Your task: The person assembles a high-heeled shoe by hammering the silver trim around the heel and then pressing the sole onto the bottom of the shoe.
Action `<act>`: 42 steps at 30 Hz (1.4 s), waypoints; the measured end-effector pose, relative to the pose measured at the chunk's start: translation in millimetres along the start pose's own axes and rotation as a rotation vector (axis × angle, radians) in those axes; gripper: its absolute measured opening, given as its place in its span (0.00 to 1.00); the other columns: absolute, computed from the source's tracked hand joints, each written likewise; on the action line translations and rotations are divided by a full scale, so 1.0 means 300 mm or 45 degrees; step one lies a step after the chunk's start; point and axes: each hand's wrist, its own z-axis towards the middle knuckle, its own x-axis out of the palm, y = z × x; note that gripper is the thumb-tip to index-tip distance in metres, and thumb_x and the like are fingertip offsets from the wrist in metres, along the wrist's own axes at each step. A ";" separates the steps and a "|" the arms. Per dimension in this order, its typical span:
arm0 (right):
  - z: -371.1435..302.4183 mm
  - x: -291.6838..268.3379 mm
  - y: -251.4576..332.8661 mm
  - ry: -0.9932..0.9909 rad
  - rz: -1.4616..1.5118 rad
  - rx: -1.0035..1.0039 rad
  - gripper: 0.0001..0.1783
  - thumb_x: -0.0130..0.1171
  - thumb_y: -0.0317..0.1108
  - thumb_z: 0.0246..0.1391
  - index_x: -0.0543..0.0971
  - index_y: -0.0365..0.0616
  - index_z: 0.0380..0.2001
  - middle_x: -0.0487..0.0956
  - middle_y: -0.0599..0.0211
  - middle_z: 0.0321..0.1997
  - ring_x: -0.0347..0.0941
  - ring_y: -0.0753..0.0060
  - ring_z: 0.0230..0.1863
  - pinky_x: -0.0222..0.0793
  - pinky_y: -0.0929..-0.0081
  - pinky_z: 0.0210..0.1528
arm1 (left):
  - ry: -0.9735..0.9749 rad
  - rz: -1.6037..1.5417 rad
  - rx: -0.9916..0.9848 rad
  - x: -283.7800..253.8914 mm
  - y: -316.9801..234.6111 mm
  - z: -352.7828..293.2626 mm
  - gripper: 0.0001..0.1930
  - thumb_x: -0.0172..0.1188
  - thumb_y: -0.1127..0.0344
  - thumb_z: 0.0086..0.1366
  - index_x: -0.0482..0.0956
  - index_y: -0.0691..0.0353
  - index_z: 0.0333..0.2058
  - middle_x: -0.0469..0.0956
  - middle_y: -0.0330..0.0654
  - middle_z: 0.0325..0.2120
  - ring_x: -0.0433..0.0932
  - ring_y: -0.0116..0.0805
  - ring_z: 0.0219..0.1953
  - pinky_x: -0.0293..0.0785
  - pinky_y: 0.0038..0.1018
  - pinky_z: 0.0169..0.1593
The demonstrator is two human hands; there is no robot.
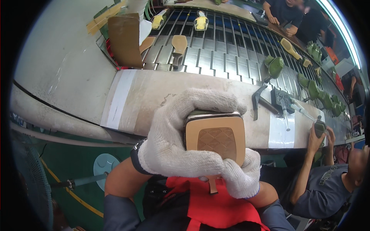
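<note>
A high-heeled shoe [225, 127] is held sole up in front of my red and black apron. Its tan sole has a brown, textured patch in the middle, and a slim heel [212, 185] shows below my gloves. My left hand [163, 140], in a white knit glove, is closed round the shoe's left side, with fingers over the toe and along the near side. My right hand [244, 177], gloved too, is closed at the narrow end near the heel. The shoe's upper is mostly hidden beneath the sole and the gloves.
Beyond the worn bench ledge [154, 92] runs a slatted metal conveyor [216, 57] carrying a tan sole [179, 44] and green shoes [325, 98]. A black hammer [260, 101] lies by a black box [281, 99] with syringes. At right, a co-worker [320, 184] holds a green shoe. A fan [31, 181] stands left.
</note>
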 end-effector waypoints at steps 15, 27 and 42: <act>0.028 0.055 -0.045 -0.103 0.100 -0.225 0.16 0.62 0.36 0.75 0.90 0.32 0.49 0.93 0.62 0.36 0.80 0.86 0.24 0.75 0.82 0.25 | -0.223 0.056 -0.235 0.042 -0.092 0.001 0.27 0.70 0.56 0.70 0.78 0.71 0.59 0.84 0.69 0.56 0.87 0.59 0.60 0.87 0.53 0.61; 0.020 0.025 -0.016 -0.067 0.146 -0.092 0.19 0.56 0.34 0.74 0.87 0.26 0.51 0.92 0.53 0.38 0.84 0.75 0.28 0.80 0.76 0.29 | 0.024 0.161 -0.152 -0.016 -0.070 0.024 0.46 0.49 0.29 0.80 0.77 0.78 0.62 0.81 0.70 0.62 0.83 0.62 0.65 0.83 0.52 0.66; 0.157 -0.063 0.097 -0.128 0.292 -0.049 0.29 0.58 0.45 0.76 0.80 0.24 0.60 0.89 0.42 0.43 0.89 0.59 0.35 0.88 0.68 0.31 | -0.016 0.018 -0.042 -0.102 0.041 0.169 0.37 0.54 0.42 0.84 0.73 0.75 0.70 0.81 0.56 0.65 0.81 0.44 0.67 0.79 0.39 0.70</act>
